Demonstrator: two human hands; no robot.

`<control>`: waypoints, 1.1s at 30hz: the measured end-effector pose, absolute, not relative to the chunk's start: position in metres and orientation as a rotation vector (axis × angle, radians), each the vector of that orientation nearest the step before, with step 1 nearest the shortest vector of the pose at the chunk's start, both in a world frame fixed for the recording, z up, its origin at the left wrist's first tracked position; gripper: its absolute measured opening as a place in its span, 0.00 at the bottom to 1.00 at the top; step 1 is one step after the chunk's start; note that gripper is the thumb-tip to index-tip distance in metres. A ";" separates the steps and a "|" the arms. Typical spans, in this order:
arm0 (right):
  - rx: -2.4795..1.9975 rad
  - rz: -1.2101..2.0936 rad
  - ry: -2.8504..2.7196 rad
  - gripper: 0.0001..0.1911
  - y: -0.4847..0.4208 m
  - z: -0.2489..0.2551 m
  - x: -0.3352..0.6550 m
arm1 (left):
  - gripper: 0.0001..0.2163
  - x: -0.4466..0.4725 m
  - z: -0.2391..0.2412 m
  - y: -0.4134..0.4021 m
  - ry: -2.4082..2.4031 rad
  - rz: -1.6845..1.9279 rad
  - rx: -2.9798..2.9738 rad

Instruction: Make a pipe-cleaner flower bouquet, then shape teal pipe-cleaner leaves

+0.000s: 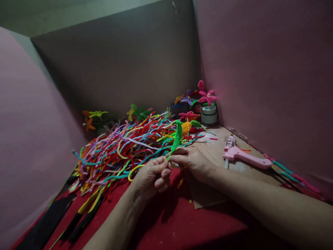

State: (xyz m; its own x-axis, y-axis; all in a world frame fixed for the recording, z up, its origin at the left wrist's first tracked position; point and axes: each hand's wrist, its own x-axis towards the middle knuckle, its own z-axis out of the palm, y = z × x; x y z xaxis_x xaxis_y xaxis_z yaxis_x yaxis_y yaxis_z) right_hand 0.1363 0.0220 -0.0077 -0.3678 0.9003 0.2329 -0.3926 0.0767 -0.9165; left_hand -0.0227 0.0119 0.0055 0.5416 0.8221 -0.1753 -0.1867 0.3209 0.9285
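Note:
A bright green pipe-cleaner leaf [177, 136] stands upright between my two hands, its tip curving up and its base pinched low down. My left hand [156, 173] grips the base between thumb and forefinger, the other fingers curled below. From the right, my right hand [194, 162] pinches the same base with thumb and forefinger, and the fingertips of both hands nearly meet there. The lowest end of the leaf is hidden by the fingers. Just behind the hands lies a big heap of loose, many-coloured pipe cleaners [140, 139].
Pliers with yellow-and-black handles [84, 211] lie at the left on the red cloth [208, 225]. A pink glue gun [241, 155] rests on the board [215, 147] at right. Pink pipe-cleaner flowers [207, 97] and a lidded pale jar [208, 115] stand in the back corner, between walls.

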 end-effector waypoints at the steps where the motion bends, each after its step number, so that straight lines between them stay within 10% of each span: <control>1: -0.584 1.550 -1.243 0.06 0.022 -0.008 0.136 | 0.06 -0.021 0.005 0.011 0.773 0.754 1.079; 10: -0.678 1.480 -1.088 0.08 0.022 -0.007 0.133 | 0.05 -0.012 -0.010 0.005 1.492 1.085 2.362; 26: -0.550 1.477 -1.242 0.07 0.024 -0.006 0.137 | 0.10 -0.015 0.007 0.008 0.866 0.897 1.153; 33: -0.604 1.435 -1.103 0.06 0.025 -0.006 0.136 | 0.09 -0.010 0.004 0.003 1.274 1.078 1.783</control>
